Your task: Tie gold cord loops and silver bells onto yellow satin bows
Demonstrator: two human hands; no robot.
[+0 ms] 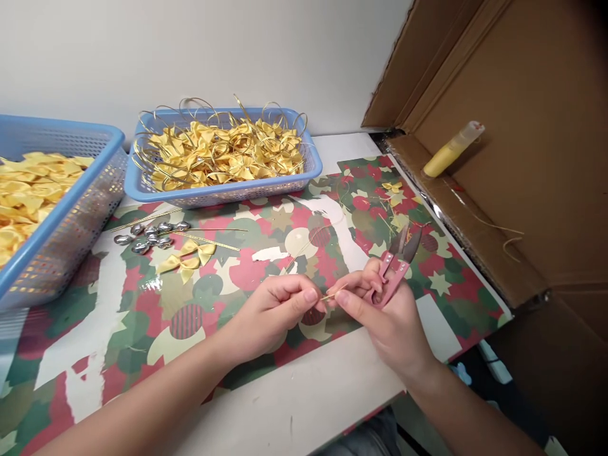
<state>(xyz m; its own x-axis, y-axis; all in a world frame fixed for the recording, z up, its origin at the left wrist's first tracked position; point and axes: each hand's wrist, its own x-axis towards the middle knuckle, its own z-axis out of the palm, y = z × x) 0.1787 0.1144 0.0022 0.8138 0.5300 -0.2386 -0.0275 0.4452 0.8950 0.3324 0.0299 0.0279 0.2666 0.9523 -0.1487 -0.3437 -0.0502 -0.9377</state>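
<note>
Near the table's front edge, my left hand (285,310) is closed, thumb and index finger pinching a thin golden cord (329,296). My right hand (387,320) pinches the same cord between thumb and fingertip, close to the left fingertips. Pink-handled thread snips (397,265) also sit in my right hand, blades pointing away and apart. From around the hands a fine pale thread (306,247) runs back across the table. Left of them lie yellow ribbon bows (187,259), several silver bells (152,234) and lengths of gold cord (213,239).
A blue basket (228,193) at the back holds yellow bows with gold cord loops. Another blue basket (90,209) with yellow ribbon pieces stands at left. Cardboard (522,126) walls the right side, where a yellow thread spool (449,155) stands. Thread scraps (392,202) lie nearby.
</note>
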